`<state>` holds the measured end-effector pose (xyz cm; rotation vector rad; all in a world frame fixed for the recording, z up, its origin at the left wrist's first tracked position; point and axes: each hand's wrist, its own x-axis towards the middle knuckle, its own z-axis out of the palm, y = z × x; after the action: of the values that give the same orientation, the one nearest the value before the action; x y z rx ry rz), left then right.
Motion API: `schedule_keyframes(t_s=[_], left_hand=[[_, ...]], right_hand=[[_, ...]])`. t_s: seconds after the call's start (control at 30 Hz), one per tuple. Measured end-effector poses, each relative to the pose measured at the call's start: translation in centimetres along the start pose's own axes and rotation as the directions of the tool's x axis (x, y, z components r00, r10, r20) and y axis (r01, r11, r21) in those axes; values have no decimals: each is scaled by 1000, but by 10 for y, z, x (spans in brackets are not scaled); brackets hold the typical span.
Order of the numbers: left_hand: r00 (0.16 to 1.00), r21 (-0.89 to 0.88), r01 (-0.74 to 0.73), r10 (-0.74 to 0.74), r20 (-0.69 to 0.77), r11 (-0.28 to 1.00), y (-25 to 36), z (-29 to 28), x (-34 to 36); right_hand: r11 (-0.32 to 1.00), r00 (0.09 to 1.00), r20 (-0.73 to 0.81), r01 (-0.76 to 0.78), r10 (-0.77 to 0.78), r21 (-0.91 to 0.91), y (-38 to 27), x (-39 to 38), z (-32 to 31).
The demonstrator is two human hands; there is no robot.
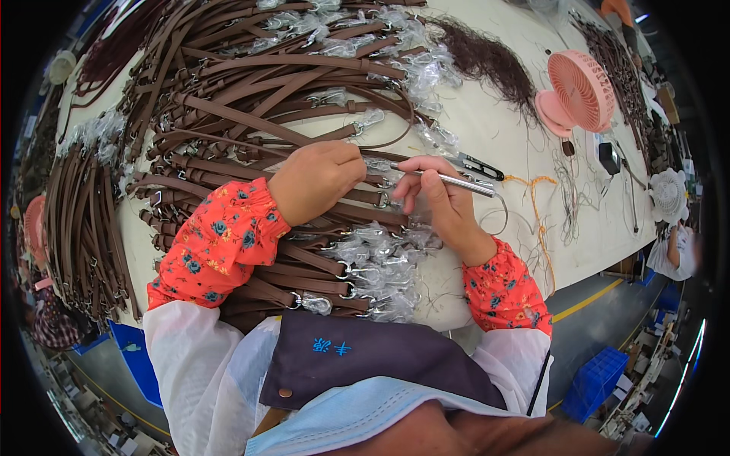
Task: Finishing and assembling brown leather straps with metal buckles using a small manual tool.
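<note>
My left hand (pixel 319 181) is closed over a brown strap (pixel 266 150) in the middle of the pile, its fingers hiding the gripped part. In my right hand (pixel 445 201) is a silver pen-shaped tool (pixel 464 182) with a thin cord. The tool's tip points left, close to the left fingertips. Around both hands lie many brown straps (pixel 243 114) with metal buckles and clasps. Clear plastic wrap (pixel 380 262) covers the clasp ends. Just beyond the right hand rests a pair of black thread snips (pixel 480 166).
A pink fan (pixel 579 91) stands at the far right of the white table (pixel 502 129), near a heap of dark threads (pixel 490 61). Orange cord (pixel 541 220) trails at right. More straps (pixel 84 220) hang at left. A blue crate (pixel 604 384) sits on the floor.
</note>
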<state>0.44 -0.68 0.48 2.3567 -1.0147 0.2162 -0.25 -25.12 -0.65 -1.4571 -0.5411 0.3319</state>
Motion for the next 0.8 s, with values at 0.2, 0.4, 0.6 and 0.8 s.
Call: schedule_keyframes(t_s=[0.2,0.4,0.6,0.8], left_hand=[[982,-165,177,-162,98,970,1,-4,-1],[924,-293,359,-292,248,886,10,-14,3],[960,-301,263,-218,174,917,8,-6,-1],[977,-307,210,-193,85,928,3,-1,-2]], right_hand=[[999,999,-8,-41,41,32,-1,1,1],[997,998,5,-61,61,49,-1,1,1],[992,993,-9,-115,116,45,-2,0,1],[983,985,21,-173,172,54,-2,0,1]])
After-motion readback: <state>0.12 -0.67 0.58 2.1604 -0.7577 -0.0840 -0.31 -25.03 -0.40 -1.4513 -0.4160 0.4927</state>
